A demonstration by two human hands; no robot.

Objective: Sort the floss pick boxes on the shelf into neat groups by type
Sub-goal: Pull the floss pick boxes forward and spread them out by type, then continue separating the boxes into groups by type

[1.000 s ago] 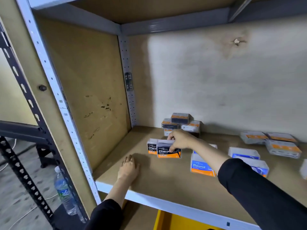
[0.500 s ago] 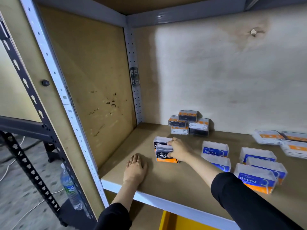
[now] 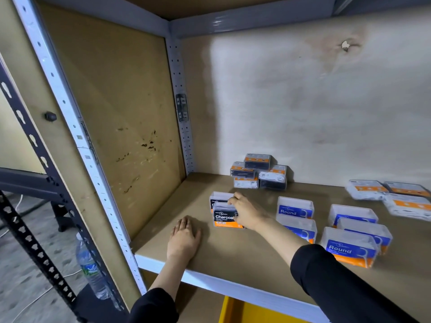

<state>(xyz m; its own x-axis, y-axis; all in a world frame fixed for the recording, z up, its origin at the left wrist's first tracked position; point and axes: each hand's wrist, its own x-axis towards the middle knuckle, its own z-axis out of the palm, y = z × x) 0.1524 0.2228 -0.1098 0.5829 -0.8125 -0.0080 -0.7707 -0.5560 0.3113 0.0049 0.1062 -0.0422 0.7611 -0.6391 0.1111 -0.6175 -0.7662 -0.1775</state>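
Two black-and-orange Charcoal floss boxes stand upright one behind the other on the wooden shelf (image 3: 233, 257). My right hand (image 3: 247, 213) grips the front Charcoal box (image 3: 224, 217) from its right side; the rear Charcoal box (image 3: 219, 197) stands just behind it. My left hand (image 3: 184, 236) lies flat on the shelf, fingers together, left of the boxes and holding nothing. Several blue Round boxes (image 3: 295, 208) stand in rows to the right. A small pile of clear boxes (image 3: 257, 170) sits against the back wall.
Flat orange-labelled packs (image 3: 368, 188) lie at the far right by the back wall. The shelf's side panel (image 3: 121, 136) closes the left. A water bottle (image 3: 91, 269) stands on the floor below left. Something yellow (image 3: 245, 311) sits under the shelf.
My right hand has drawn the front Charcoal box in line ahead of the other one, and its grip has slid to the box's right side. The view has shifted right. My left hand stays put.
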